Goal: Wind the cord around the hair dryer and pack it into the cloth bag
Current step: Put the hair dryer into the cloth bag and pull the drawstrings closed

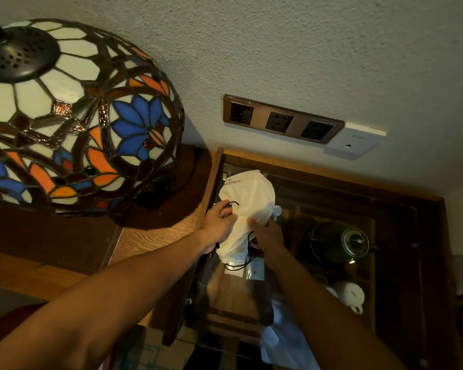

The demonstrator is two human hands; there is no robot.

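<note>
From the head camera, both hands are working on a soft white cloth bag (247, 198), bulging and rounded at its far end and crumpled near the wrists, lying on a glass-topped wooden desk (332, 180). The left hand (218, 222) is curling its fingers round the bag's edge where a thin black drawstring (233, 203) is looping out. The right hand (265, 233) is gripping the gathered cloth from the other side, thumb pressing on the fabric. More black string (241, 265) is trailing below the bag. The hair dryer is not showing. A stained-glass lamp (72, 110) is standing at left, and a bronze-framed socket strip (282, 118) is sitting on the rough textured wall (305, 49).
</note>
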